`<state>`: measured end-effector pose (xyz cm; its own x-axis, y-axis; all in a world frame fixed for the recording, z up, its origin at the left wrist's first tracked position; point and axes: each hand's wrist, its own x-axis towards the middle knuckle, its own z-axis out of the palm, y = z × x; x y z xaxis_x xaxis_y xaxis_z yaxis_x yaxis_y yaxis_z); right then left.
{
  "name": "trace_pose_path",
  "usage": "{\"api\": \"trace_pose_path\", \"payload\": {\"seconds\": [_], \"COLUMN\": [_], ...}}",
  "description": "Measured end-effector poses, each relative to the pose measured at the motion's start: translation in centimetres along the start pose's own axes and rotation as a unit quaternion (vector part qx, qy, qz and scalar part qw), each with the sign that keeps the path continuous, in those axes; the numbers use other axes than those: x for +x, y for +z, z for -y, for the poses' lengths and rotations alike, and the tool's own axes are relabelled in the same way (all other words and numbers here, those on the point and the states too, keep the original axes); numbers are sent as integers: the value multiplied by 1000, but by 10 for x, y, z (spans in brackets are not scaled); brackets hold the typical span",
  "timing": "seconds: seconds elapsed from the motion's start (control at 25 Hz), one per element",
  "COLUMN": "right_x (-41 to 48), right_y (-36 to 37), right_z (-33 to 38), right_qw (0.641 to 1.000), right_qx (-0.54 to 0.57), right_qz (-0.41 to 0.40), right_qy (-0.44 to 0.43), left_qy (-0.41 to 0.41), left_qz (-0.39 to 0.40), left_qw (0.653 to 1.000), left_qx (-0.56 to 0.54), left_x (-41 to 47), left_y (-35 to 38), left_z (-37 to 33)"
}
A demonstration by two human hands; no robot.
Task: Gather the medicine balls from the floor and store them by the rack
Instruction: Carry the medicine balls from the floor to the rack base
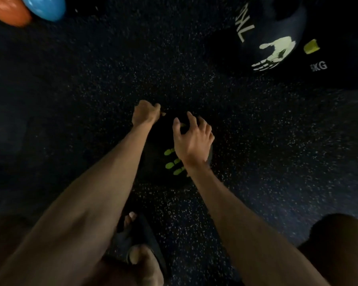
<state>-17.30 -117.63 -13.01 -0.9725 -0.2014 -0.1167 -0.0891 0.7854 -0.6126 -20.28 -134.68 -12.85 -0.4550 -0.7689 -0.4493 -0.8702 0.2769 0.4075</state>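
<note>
"Black rubber underfoot, is it?"

"Yes, a dark speckled floor [246,162], flecked white all over and dimly lit. It fills the view out to every edge."

"Where is the ball?"

"The medicine ball [155,168], black with green finger-marks printed on it, sits on the floor about mid-view, just ahead of a sandalled foot [142,261] at the near edge."

"And the hands?"

"Both bare arms reach down to it. The right hand [192,141] arches over its top, fingers spread wide and bent; I cannot tell whether they touch. The left hand [146,115] is at the ball's far left side, fingers curled tight. Whether they hold the ball I cannot tell, it is too dark there."

"What else lies about?"

"A bigger black ball [273,34] toward the far right corner, well apart, with a pale handprint and white lettering. Just right of it is more black surface with a yellow-green patch [311,46] and 'KG'; I cannot tell if that is another ball. An orange ball [6,13] and a blue ball [44,7] sit touching in the far left corner. A knee [339,244] shows at the near right."

"Anything in the way?"

"The forearms cover the medicine ball's sides, and the right wrist hides part of the green print."
</note>
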Motion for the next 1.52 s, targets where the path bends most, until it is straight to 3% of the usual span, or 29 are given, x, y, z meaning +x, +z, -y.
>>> {"api": "trace_pose_path", "payload": {"seconds": [0.24,0.36,0.48,0.6,0.72,0.84,0.92,1.04,1.12,1.24,1.4,1.52], "right_x": [119,159,151,103,102,167,226,302,336,363,369,338], "right_y": [-1,-8,-22,-22,-6,6,0,-26,-39,-36,-25,-2], "right_z": [48,47,34,20,16,40,44,30,20,27,66,80], "right_qw": [988,987,990,996,1000,998,996,983,980,982,991,996], "right_qx": [35,66,75,65,15,-20,22,67,53,56,79,23], "right_qz": [95,46,-14,-2,-8,-13,-7,22,37,53,72,65], "right_qy": [119,139,116,56,20,51,89,167,190,172,85,-48], "left_qy": [128,181,176,181,203,233,249,245,255,211,166,7], "left_qz": [-81,-119,-86,8,25,48,49,49,8,-64,-35,-13], "left_qw": [987,975,981,982,976,971,967,966,960,960,944,957], "left_qx": [-61,-39,1,50,71,14,-6,-64,-120,-171,-282,-291], "left_x": [-42,-67,-63,-18,39,99,121,98,65,61,119,192], "left_y": [3,18,20,10,2,-3,-4,10,27,37,7,-20], "left_z": [6,5,-27,-78,-121,-133,-123,-100,-97,-111,-120,-135]}}
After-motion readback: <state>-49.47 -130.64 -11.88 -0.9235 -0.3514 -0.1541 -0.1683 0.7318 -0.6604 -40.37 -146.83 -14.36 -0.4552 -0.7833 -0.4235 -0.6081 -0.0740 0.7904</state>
